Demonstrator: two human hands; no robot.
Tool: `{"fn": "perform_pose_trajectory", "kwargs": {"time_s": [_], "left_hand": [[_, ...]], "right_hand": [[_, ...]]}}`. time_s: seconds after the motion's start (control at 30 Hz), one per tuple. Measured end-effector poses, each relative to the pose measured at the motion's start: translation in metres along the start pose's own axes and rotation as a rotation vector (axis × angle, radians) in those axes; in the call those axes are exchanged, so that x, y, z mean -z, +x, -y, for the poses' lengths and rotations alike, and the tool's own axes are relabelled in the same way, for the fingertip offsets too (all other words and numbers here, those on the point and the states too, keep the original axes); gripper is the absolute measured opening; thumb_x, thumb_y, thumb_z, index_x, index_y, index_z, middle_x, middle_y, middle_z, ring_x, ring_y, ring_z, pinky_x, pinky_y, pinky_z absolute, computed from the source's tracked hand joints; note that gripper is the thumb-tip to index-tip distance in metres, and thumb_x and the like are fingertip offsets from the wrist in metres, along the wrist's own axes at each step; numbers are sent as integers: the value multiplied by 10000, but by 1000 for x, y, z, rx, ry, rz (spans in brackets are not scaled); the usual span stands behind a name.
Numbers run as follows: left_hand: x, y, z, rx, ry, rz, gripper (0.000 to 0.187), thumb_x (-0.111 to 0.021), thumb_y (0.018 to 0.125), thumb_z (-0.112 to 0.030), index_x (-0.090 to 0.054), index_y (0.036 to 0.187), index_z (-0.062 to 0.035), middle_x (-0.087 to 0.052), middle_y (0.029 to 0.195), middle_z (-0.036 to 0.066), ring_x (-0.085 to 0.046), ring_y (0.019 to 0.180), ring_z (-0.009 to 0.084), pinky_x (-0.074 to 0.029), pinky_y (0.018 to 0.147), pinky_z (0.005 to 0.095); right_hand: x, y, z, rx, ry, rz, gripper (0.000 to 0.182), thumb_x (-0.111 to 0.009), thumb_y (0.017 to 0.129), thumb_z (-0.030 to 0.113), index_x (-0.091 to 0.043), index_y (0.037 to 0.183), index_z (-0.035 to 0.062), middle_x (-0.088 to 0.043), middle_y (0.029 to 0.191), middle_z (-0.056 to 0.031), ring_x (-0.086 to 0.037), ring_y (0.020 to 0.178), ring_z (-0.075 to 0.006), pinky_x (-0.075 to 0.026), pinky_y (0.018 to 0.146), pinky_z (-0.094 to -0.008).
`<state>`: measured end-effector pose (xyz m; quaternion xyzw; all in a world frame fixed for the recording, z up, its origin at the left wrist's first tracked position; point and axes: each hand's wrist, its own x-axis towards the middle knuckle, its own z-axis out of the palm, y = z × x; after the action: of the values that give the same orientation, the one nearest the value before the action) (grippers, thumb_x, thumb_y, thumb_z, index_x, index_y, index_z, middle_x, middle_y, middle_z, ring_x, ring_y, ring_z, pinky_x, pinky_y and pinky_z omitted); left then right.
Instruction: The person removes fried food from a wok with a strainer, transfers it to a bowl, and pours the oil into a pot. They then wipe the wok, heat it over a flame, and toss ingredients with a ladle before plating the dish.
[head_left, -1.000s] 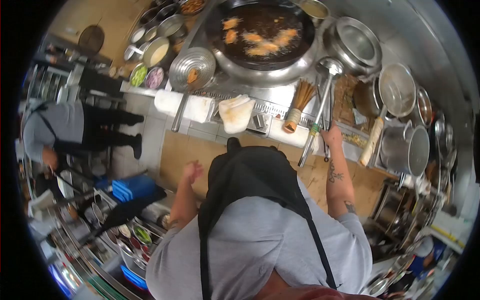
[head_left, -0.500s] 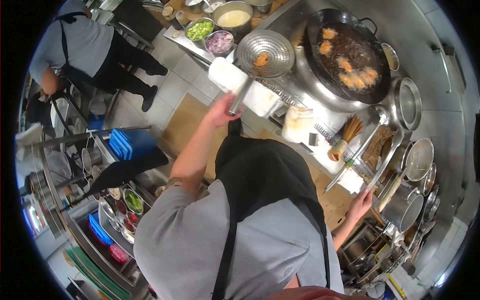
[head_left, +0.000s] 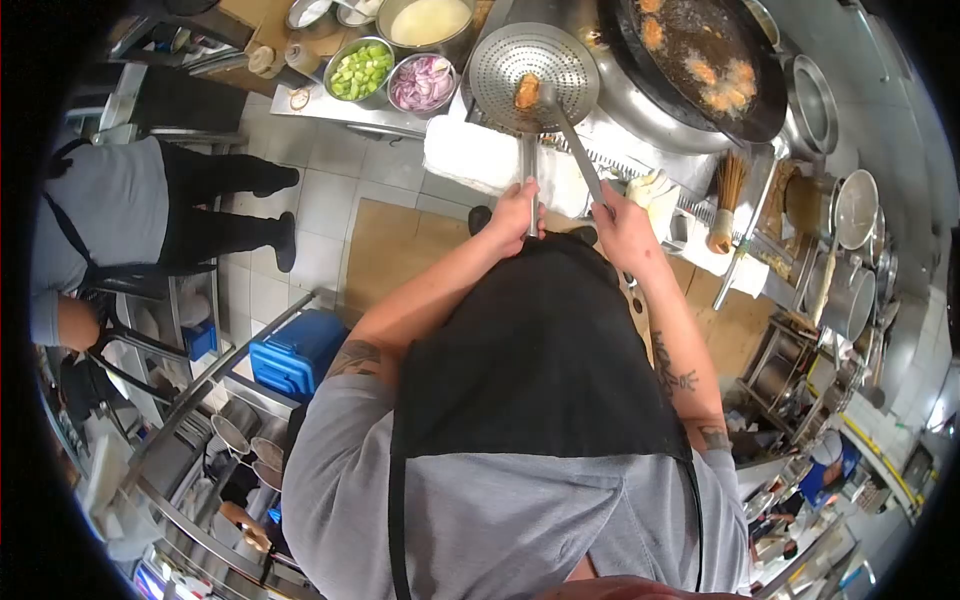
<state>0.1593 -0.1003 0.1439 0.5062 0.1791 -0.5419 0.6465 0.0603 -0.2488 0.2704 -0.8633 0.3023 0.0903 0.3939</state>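
Two hands, two tools, one fritter at the wok's edge.
Left hand [head_left: 515, 212] grips the round perforated steel skimmer [head_left: 533, 62] by its handle; right hand [head_left: 622, 228] grasps a long steel ladle [head_left: 572, 140] touching the single orange fried piece [head_left: 526, 91]. Beyond, the dark wok [head_left: 700, 65] lies just right, two vegetable bowls [head_left: 390, 75] left.

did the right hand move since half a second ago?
Yes. The right hand left the counter edge near the steel pots and came in toward the strainer, now gripping a utensil handle beside the left hand.
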Motion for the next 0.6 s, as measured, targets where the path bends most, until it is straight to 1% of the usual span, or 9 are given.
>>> {"fn": "perform_pose_trajectory", "kwargs": {"time_s": [0.07,0.17,0.27,0.47,0.57,0.6], "left_hand": [[0,-2,-4,27,28,0,353,-453,1011,-450,-491,1090,-109,-535,785,43,-516,565,168,-475,490,344],[3,-1,-8,42,77,13,371,-457,1005,-466,-484,1093,-107,-535,803,44,-531,581,174,-491,501,352],[5,-1,-7,28,95,29,382,-452,1005,-468,-477,1098,-99,-533,797,51,-541,585,178,-498,497,354],[6,0,-7,5,111,53,395,-425,1013,-462,-453,1097,-77,-532,793,67,-542,564,177,-495,474,355],[4,0,-8,-4,120,48,397,-426,1013,-461,-438,1089,-72,-527,785,70,-539,557,175,-492,472,353],[3,0,-8,6,150,30,402,-415,1016,-465,-424,1087,-70,-519,783,70,-539,559,171,-490,469,351]], "right_hand": [[-8,7,5,1,-30,-11,420,-541,925,154,-527,1286,-60,-635,885,-326,-628,909,-462,-500,799,-451],[-15,13,13,66,-90,-39,411,-535,921,146,-529,1267,-76,-632,853,-322,-628,887,-464,-492,783,-488],[-19,15,28,74,-155,-30,418,-532,918,136,-515,1267,-93,-627,835,-326,-628,870,-465,-492,775,-500],[-21,10,42,60,-168,-66,424,-529,914,127,-506,1262,-114,-625,810,-329,-638,817,-461,-508,744,-503],[-23,14,37,54,-236,-29,426,-531,913,125,-503,1262,-117,-630,801,-322,-643,803,-456,-508,741,-511],[-22,15,40,12,-226,-17,398,-539,925,123,-524,1258,-95,-620,859,-342,-622,865,-476,-494,747,-479]]}}
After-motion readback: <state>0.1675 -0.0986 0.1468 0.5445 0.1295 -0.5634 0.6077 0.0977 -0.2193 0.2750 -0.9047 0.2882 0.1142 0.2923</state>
